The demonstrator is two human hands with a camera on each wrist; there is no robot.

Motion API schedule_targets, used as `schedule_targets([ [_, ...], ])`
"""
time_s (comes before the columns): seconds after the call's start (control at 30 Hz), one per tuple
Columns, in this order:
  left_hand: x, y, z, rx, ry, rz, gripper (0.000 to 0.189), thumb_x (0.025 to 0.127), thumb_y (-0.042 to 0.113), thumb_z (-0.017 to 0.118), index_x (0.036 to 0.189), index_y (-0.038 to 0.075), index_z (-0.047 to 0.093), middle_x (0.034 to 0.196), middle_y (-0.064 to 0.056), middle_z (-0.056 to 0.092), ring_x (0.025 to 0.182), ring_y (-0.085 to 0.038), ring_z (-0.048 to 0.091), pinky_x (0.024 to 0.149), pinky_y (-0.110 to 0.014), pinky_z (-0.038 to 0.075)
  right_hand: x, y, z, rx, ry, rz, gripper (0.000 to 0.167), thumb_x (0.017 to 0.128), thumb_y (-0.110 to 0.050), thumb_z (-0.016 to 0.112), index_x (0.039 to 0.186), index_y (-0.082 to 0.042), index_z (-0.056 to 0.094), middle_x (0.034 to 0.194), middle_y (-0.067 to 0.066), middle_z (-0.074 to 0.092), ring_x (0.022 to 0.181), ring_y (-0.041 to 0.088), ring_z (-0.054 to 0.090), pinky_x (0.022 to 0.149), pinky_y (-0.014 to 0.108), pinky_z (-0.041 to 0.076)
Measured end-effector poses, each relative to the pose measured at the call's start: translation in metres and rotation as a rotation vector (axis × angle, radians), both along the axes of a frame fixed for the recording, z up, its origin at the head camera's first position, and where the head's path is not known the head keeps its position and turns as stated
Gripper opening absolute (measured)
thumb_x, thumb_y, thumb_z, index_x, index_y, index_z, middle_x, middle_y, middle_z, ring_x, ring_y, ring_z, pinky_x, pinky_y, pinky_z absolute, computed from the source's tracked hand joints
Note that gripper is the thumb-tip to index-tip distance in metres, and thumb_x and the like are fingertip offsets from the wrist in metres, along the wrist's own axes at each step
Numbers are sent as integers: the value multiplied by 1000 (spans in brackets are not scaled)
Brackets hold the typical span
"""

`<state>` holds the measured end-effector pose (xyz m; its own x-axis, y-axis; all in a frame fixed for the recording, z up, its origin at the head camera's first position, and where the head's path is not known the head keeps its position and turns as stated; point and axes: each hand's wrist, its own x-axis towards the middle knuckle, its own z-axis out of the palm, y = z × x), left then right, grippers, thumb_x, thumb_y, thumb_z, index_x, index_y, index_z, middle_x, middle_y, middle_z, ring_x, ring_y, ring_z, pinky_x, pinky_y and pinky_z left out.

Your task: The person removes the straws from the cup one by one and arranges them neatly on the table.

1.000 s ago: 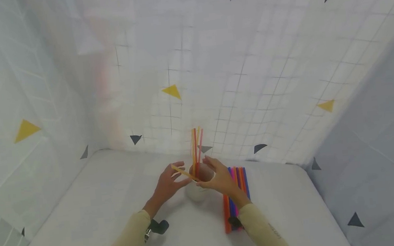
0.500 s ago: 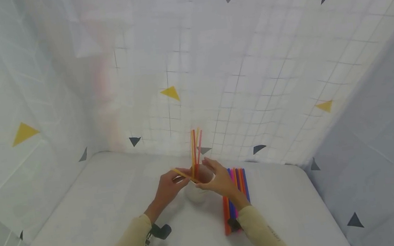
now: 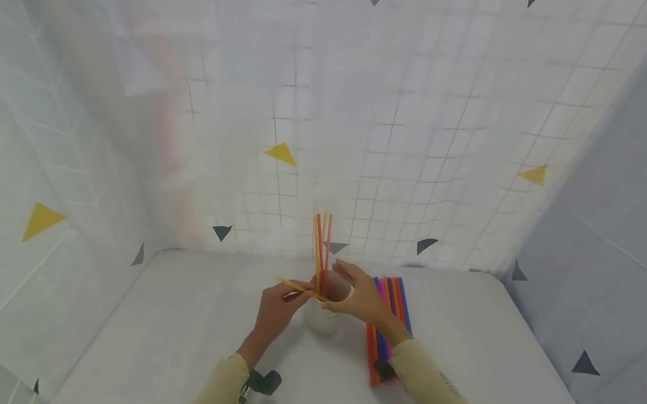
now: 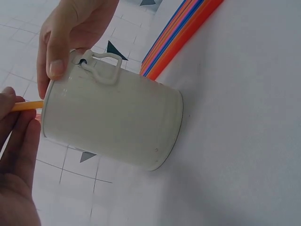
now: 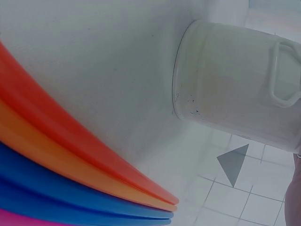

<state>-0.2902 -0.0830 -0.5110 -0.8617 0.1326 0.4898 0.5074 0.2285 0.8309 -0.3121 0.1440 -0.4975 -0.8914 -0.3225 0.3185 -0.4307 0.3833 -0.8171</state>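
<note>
A white canister (image 3: 321, 322) with a loop handle stands on the table; its side fills much of both wrist views. Several red, orange and yellow straws (image 3: 320, 244) rise from its mouth. My left hand (image 3: 275, 309) pinches a yellow-orange straw (image 4: 27, 106) between thumb and fingers. That straw lies slanted, its lower end at the canister's near rim and its other end sticking out past the hand. My right hand (image 3: 365, 295) holds the canister's rim, thumb on the near side and fingers on the far side. Only a sliver of a hand shows in the right wrist view.
To the right, partly under my right forearm, lies a row of straws (image 3: 392, 296) in red, orange, blue and pink. The white table (image 3: 460, 345) meets a pale wall (image 3: 340, 129) patterned with grid lines and triangles. Dark wrist mounts (image 3: 266, 382) hang under the sleeves.
My left hand has come in to the right and its fingers have closed on the straw near the rim. The right hand stays at the canister.
</note>
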Motion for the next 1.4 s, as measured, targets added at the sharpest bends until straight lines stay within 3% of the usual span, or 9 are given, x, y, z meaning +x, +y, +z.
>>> schedule_targets([
  [0.17, 1, 0, 4, -10, 6, 6, 18, 87, 21, 74, 104, 17, 76, 102, 10, 72, 97, -6, 68, 80, -25, 57, 1, 0, 0, 13, -8, -8, 96, 67, -30, 92, 147, -18, 40, 144, 10, 49, 133, 17, 44, 110, 44, 36],
  [0.37, 3, -1, 13, -16, 86, -8, 21, 88, 20, 73, 106, 11, 74, 104, 6, 73, 98, -12, 69, 80, -27, 57, 2, 0, 0, 3, -25, -17, 96, 67, -33, 91, 147, -21, 40, 145, 6, 47, 134, 16, 43, 110, 43, 36],
  [0.77, 6, -5, 36, 47, 161, 10, 19, 86, 14, 74, 105, 14, 74, 102, 4, 73, 95, -13, 69, 81, -27, 57, -1, 1, -6, -7, 52, 8, 98, 66, -32, 92, 147, -14, 40, 143, 10, 49, 133, 21, 46, 110, 45, 35],
  [0.93, 6, -9, 57, 91, 168, 24, 17, 86, 15, 74, 103, 14, 74, 101, 3, 73, 94, -13, 69, 82, -29, 57, 3, 0, -2, -3, 47, -6, 98, 67, -27, 92, 147, -11, 39, 141, 4, 50, 132, 23, 46, 110, 44, 36],
  [1.17, 4, -23, 89, 83, 220, 52, 17, 88, 23, 73, 104, 15, 73, 102, 5, 73, 95, -11, 69, 83, -26, 56, 24, -5, 25, -28, 32, 11, 94, 68, -14, 91, 145, 0, 39, 139, 14, 51, 131, 34, 46, 109, 50, 35],
  [1.4, 1, -35, 119, 39, 310, 85, 14, 88, 23, 74, 101, 16, 74, 100, 6, 72, 92, -10, 68, 79, -23, 56, 26, -4, 26, -27, 22, 22, 93, 69, -16, 91, 145, -1, 39, 139, 11, 52, 131, 30, 47, 110, 45, 35],
])
